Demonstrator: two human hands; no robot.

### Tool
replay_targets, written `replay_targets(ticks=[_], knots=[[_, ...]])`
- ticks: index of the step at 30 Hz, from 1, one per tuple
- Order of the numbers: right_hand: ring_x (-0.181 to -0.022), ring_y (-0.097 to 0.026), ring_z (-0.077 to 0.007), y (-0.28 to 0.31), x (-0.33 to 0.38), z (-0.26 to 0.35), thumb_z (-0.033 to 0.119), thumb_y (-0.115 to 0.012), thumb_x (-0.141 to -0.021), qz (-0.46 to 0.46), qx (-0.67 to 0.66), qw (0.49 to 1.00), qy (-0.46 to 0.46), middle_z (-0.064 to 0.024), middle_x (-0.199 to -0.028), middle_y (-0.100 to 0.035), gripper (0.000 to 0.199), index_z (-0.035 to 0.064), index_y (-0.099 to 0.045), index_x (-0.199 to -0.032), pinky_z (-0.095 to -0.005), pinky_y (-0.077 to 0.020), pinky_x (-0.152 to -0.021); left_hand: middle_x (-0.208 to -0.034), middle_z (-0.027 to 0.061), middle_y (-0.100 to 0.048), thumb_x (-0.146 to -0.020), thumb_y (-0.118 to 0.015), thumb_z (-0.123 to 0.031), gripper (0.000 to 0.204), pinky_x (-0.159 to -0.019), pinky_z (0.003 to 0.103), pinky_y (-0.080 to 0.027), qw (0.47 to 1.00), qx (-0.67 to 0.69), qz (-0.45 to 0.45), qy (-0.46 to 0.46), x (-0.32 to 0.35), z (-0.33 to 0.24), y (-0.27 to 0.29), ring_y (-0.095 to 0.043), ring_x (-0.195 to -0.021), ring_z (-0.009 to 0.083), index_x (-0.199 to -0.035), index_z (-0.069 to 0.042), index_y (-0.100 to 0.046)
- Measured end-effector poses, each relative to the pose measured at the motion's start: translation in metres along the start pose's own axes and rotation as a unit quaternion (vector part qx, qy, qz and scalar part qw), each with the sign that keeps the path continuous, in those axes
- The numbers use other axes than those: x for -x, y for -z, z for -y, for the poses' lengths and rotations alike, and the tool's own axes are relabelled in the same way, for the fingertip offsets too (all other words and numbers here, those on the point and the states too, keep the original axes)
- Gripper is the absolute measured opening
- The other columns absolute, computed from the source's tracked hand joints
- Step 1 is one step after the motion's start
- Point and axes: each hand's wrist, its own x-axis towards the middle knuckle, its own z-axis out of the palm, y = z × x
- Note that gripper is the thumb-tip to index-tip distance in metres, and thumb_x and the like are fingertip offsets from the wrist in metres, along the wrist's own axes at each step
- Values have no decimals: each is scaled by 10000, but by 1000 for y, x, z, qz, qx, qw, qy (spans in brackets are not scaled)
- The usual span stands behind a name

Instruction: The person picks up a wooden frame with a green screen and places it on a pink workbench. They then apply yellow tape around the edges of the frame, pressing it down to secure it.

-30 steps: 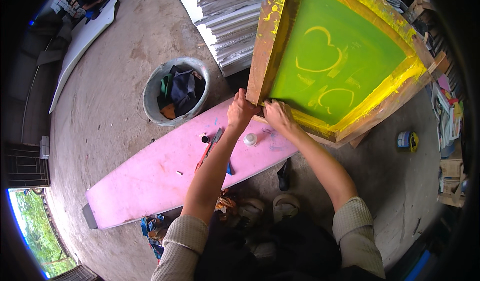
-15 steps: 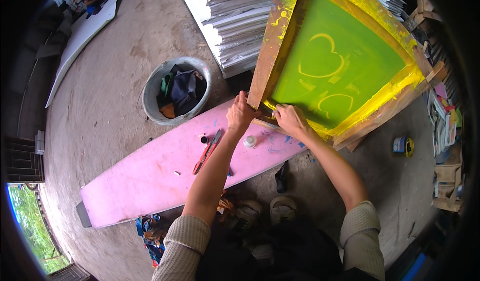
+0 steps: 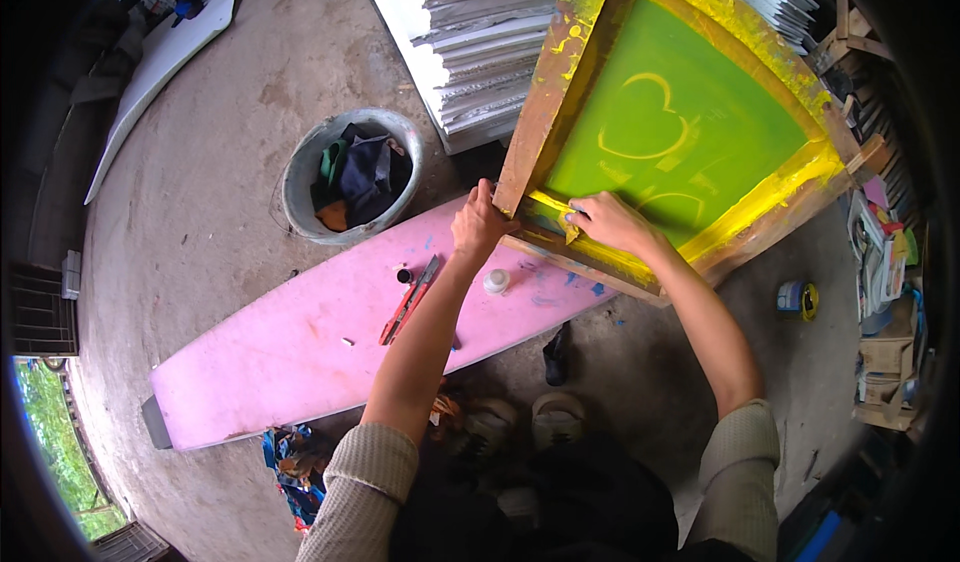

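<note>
A wooden screen-printing frame [image 3: 528, 167] rests tilted at the upper right, partly over the pink board. Its green mesh [image 3: 640, 102] carries heart outlines, and thick yellow ink coats the borders. My left hand [image 3: 482, 224] is closed round the frame's near left corner, its thumb partly hidden by the wood. Inside the near edge, my right hand [image 3: 615, 224] pinches a small yellow-smeared piece [image 3: 571, 226], too covered to name its kind. A red utility knife [image 3: 411, 300] lies on the board close to my left forearm.
The pink board [image 3: 290, 362] bears a small white bottle [image 3: 496, 281] and a black cap [image 3: 404, 276]. A metal tub of cloths [image 3: 297, 182] stands left of the frame. Stacked white sheets [image 3: 490, 62] lie behind, and a tin [image 3: 797, 300] sits on the floor at right.
My right hand has moved right and slightly up along the frame's near edge, and the yellow-smeared piece shows more. My left hand stays on the corner.
</note>
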Motion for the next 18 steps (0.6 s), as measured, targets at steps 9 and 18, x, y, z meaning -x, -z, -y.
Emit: replay_targets(ticks=[9,18], knots=[[-822,-611,-285,-28,3,39,192,-579,-795,-166,228,959,-24,-187,-931,-602,423,-6,-503,-1160,-382,-520,-670,-1005,126,-544,-538,-817,-280,707,-717,464,-490,998,12,-56,13,3,-4,-5,-577,-902,371,-1089,-126,-401],[-852,-582,-345,-35,-36,65,190,-603,-775,-157,219,954,-129,-208,-995,-523,288,-10,-553,-976,-404,-531,-631,-1201,201,-432,-588,-768,-95,836,-854,434,-447,959,151,-79,-227,-10,-9,12,-492,-1055,394,-1271,-48,-288]])
